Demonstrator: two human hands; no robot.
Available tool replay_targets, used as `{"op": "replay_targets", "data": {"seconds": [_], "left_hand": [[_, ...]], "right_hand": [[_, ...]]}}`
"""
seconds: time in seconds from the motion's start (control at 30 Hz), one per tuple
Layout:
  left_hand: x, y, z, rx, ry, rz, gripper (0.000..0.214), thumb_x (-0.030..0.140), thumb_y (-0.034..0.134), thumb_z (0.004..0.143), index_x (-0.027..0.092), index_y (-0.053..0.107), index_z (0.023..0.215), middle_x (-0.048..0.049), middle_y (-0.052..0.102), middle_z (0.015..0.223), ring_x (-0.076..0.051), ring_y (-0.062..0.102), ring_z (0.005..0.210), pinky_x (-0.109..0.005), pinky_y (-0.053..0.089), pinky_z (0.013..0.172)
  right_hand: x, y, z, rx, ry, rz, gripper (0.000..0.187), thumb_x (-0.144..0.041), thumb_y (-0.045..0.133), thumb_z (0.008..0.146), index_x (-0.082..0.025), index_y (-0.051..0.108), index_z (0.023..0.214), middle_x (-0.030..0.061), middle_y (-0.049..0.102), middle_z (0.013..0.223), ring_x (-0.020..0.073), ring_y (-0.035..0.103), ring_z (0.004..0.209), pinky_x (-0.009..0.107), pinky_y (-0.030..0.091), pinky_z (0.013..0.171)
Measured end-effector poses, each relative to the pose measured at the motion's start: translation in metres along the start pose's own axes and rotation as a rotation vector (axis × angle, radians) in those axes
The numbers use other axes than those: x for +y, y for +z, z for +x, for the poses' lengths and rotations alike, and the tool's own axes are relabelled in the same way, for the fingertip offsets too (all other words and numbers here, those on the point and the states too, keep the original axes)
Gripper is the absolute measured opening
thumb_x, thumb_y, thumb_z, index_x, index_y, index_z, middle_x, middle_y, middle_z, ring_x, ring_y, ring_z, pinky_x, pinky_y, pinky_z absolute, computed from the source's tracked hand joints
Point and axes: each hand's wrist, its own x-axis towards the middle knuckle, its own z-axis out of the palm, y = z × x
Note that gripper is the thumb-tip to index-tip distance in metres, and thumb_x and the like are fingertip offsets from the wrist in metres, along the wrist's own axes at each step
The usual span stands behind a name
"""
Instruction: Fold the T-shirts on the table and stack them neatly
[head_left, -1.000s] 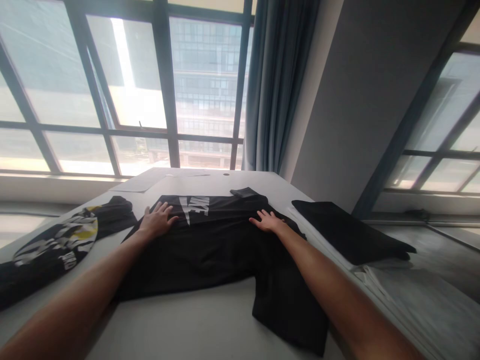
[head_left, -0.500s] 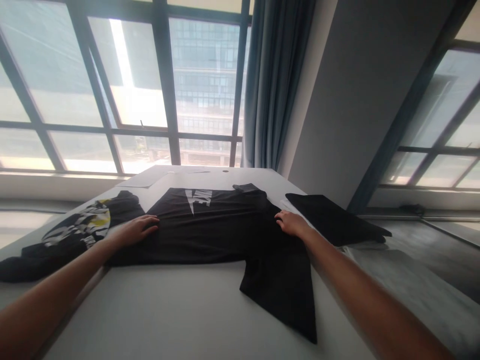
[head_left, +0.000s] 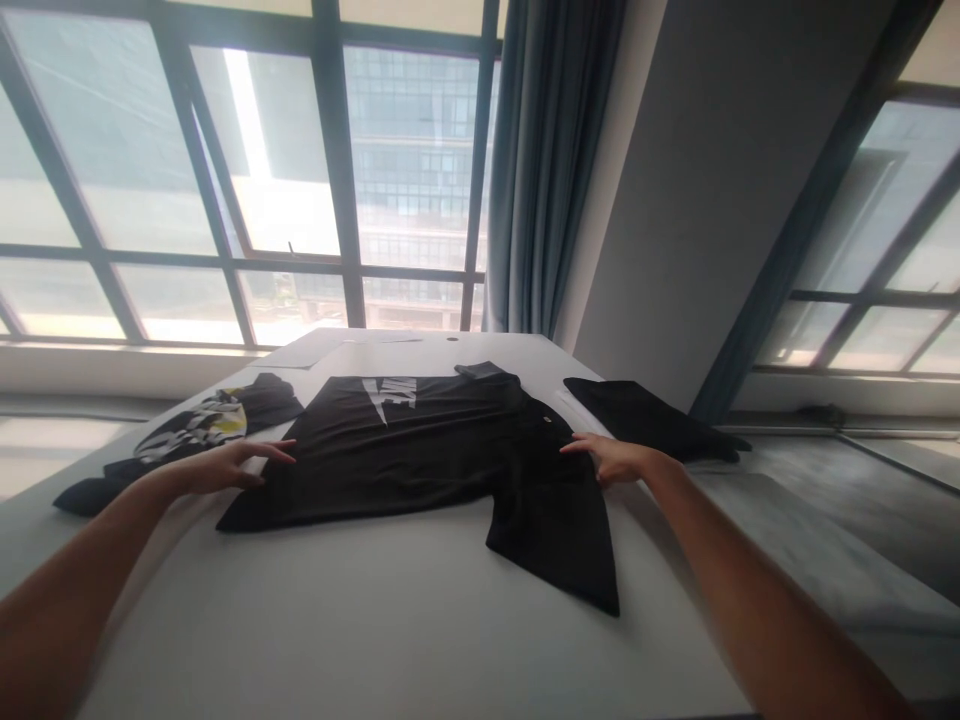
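A black T-shirt [head_left: 405, 455] with a white printed logo lies spread sideways on the white table [head_left: 360, 620]. Its near sleeve [head_left: 559, 545] points toward me at the right. At the hem end on the left, my left hand [head_left: 225, 466] is open, thumb and fingers apart, fingertips at the cloth. My right hand [head_left: 611, 458] is by the collar end, fingers spread and fingertips over the dark cloth. Whether its fingertips press on the shirt I cannot tell.
Left of the shirt lies a bunched dark garment [head_left: 195, 425] with a yellow, white and grey print. A folded black garment [head_left: 649, 415] rests at the table's right edge. Paper sheets [head_left: 300, 354] are at the far left. Windows and a blue-grey curtain [head_left: 555, 180] stand beyond.
My left hand has moved left toward the hem and its fingers have spread. My right hand has moved right and opened. The near sleeve's tip sits farther from me, and the view has shifted slightly.
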Motion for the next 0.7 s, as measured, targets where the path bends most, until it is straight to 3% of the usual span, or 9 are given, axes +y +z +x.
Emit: {"op": "replay_targets", "data": {"seconds": [0.07,0.13,0.2,0.27,0.33,0.43,0.57,0.63,0.7], "left_hand": [[-0.002,0.001,0.001,-0.067,0.077,-0.062,0.051,0.057,0.068,0.067,0.029,0.074,0.110,-0.0015,0.048,0.149,-0.032,0.046,0.134,-0.037,0.040,0.108],[-0.001,0.004,0.005,-0.023,0.095,-0.059,0.054,0.070,0.064,0.066,0.027,0.077,0.097,-0.0044,0.048,0.149,-0.033,0.046,0.135,-0.037,0.035,0.111],[0.002,0.007,0.010,0.033,0.120,-0.064,0.060,0.078,0.058,0.067,0.024,0.077,0.086,-0.0075,0.050,0.147,-0.032,0.046,0.134,-0.037,0.032,0.113],[0.006,0.009,0.013,0.083,0.138,-0.096,0.063,0.080,0.053,0.069,0.022,0.075,0.084,-0.0091,0.055,0.143,-0.030,0.049,0.132,-0.037,0.032,0.113],[0.009,0.007,0.013,0.120,0.151,-0.141,0.064,0.079,0.052,0.071,0.020,0.073,0.085,-0.0104,0.061,0.137,-0.028,0.053,0.128,-0.037,0.035,0.111],[0.008,0.000,0.009,0.112,0.149,-0.221,0.063,0.077,0.056,0.069,0.019,0.072,0.087,-0.0112,0.070,0.122,-0.029,0.059,0.118,-0.038,0.040,0.106],[0.006,-0.010,0.003,-0.078,0.099,-0.365,0.057,0.070,0.063,0.066,0.019,0.072,0.090,-0.0080,0.075,0.103,-0.028,0.065,0.100,-0.039,0.047,0.093],[0.008,-0.009,0.004,-0.087,0.054,-0.415,0.059,0.071,0.061,0.066,0.018,0.071,0.090,-0.0067,0.075,0.087,-0.025,0.065,0.084,-0.035,0.050,0.079],[0.011,-0.002,0.011,0.009,-0.022,-0.408,0.065,0.074,0.059,0.061,0.015,0.069,0.086,-0.0047,0.069,0.072,-0.021,0.059,0.069,-0.030,0.047,0.065]], "right_hand": [[-0.006,-0.003,-0.001,-0.093,-0.075,0.068,0.071,-0.009,0.075,0.053,-0.026,0.069,0.122,0.0087,0.044,0.150,0.0313,0.038,0.140,0.038,0.035,0.112],[-0.015,-0.006,0.000,-0.117,-0.174,0.147,0.051,-0.014,0.071,0.059,-0.024,0.075,0.109,0.0076,0.046,0.149,0.0309,0.031,0.144,0.040,0.029,0.116],[-0.022,-0.006,0.003,-0.123,-0.265,0.256,0.030,-0.022,0.068,0.066,-0.020,0.077,0.094,0.0084,0.057,0.139,0.0307,0.041,0.138,0.040,0.032,0.114],[-0.027,-0.004,0.004,-0.123,-0.296,0.376,0.025,-0.031,0.066,0.070,-0.018,0.076,0.089,0.0094,0.068,0.119,0.0294,0.057,0.120,0.039,0.042,0.105],[-0.026,-0.003,0.004,-0.097,-0.260,0.451,0.030,-0.039,0.066,0.071,-0.016,0.073,0.089,0.0077,0.072,0.099,0.0263,0.065,0.100,0.036,0.049,0.093],[-0.019,-0.008,-0.004,-0.114,-0.162,0.471,0.030,-0.041,0.068,0.068,-0.015,0.069,0.082,0.0042,0.069,0.083,0.0216,0.064,0.084,0.032,0.051,0.080],[-0.008,-0.023,-0.014,-0.293,-0.044,0.531,0.029,-0.036,0.073,0.061,-0.015,0.067,0.080,0.0022,0.067,0.074,0.0174,0.063,0.071,0.028,0.051,0.070],[-0.007,-0.026,-0.010,-0.244,-0.006,0.601,0.029,-0.036,0.071,0.064,-0.016,0.068,0.085,0.0038,0.069,0.079,0.0176,0.064,0.071,0.027,0.051,0.068],[-0.009,-0.021,0.001,-0.078,0.089,0.598,0.024,-0.035,0.066,0.069,-0.016,0.068,0.084,0.0056,0.071,0.081,0.0193,0.066,0.074,0.026,0.052,0.068]]}}
